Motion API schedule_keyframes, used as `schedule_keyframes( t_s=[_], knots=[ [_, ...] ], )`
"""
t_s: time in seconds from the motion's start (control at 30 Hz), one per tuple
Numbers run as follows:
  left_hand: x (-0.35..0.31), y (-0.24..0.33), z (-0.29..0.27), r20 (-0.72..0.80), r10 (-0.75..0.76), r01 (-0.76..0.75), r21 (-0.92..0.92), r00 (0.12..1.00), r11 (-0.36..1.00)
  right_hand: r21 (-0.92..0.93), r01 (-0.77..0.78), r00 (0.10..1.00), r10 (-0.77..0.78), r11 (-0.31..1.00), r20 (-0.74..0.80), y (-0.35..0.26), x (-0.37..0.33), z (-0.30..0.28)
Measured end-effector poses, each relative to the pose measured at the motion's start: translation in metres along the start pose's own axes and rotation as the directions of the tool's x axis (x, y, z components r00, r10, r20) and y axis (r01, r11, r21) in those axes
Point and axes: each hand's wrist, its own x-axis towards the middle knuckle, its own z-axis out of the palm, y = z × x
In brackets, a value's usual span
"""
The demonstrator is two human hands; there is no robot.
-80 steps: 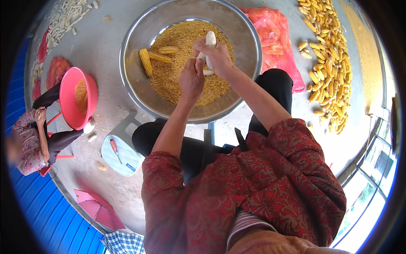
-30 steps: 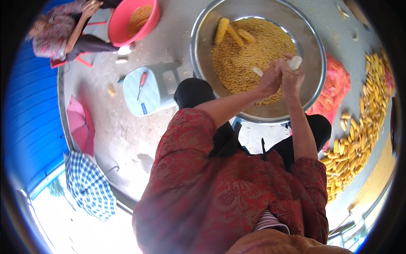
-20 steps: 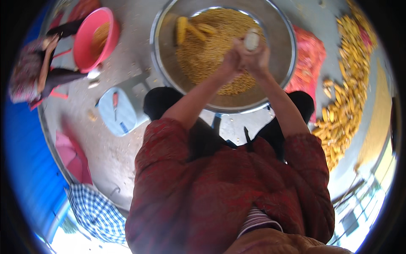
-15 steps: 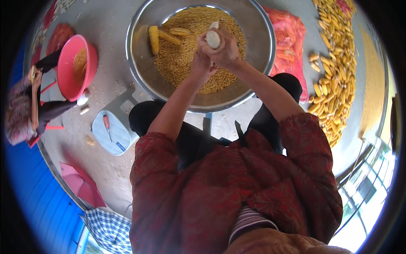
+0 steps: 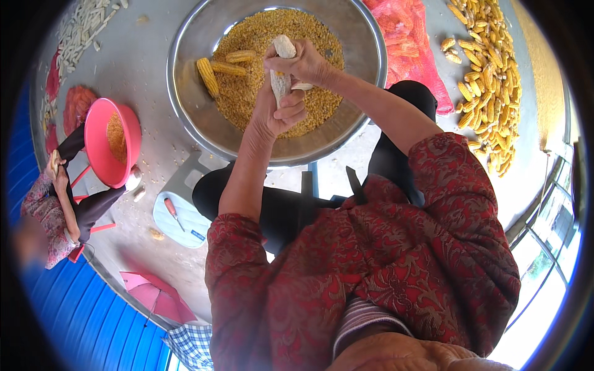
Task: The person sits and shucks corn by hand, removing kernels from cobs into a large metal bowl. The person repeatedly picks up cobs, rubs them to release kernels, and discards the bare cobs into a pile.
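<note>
Above the steel basin (image 5: 179, 80) my two hands work close together. My left hand (image 5: 283, 116) is closed round a mostly stripped corn cob (image 5: 279, 88), pale, with a few yellow kernels near its upper end. Pressed against that end, my right hand (image 5: 306, 62) is wrapped round a bare white cob (image 5: 284, 46); a pale end also shows below its fingers. Loose corn kernels (image 5: 247, 111) cover the basin's bottom. On them, toward the left wall, lie three ears of yellow corn (image 5: 208, 76).
Right of the basin are a red mesh sack (image 5: 413, 55) and a long heap of corn ears (image 5: 492, 93). At left stand a stool with a screwdriver (image 5: 171, 209) on it and a pink tub (image 5: 93, 139), beside a seated person (image 5: 59, 210) holding a cob. A pink umbrella (image 5: 158, 294) lies lower left.
The view has shifted. My left hand has turned, showing the cob's length upright, and my right hand now sits above it instead of beside it. The three ears stay in place.
</note>
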Motion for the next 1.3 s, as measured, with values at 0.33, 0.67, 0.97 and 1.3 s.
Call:
schedule_keyframes(
  t_s=[0.33, 0.67, 0.97, 1.3],
  knots=[
    [0.011, -0.009, -0.010, -0.078, 0.899, 0.223, 0.975, 0.430, -0.022, 0.295, -0.195, 0.956, 0.249, 0.936, -0.157, -0.003, 0.016, -0.004],
    [-0.003, -0.006, 0.008, -0.377, 0.561, -0.190, 0.681, 0.737, 0.708, 0.090, -0.096, 0.963, 0.116, 0.991, -0.243, 0.000, 0.011, -0.009],
    [-0.007, -0.009, 0.018, -0.365, 0.557, -0.294, 0.570, 0.746, 0.767, 0.449, -0.042, 0.942, 0.184, 0.893, -0.279, -0.020, 0.015, -0.030],
    [-0.008, -0.012, -0.011, -0.302, 0.561, -0.251, 0.666, 0.771, 0.702, 0.146, -0.038, 0.973, 0.070, 0.989, -0.220, -0.020, 0.004, -0.033]
  ],
)
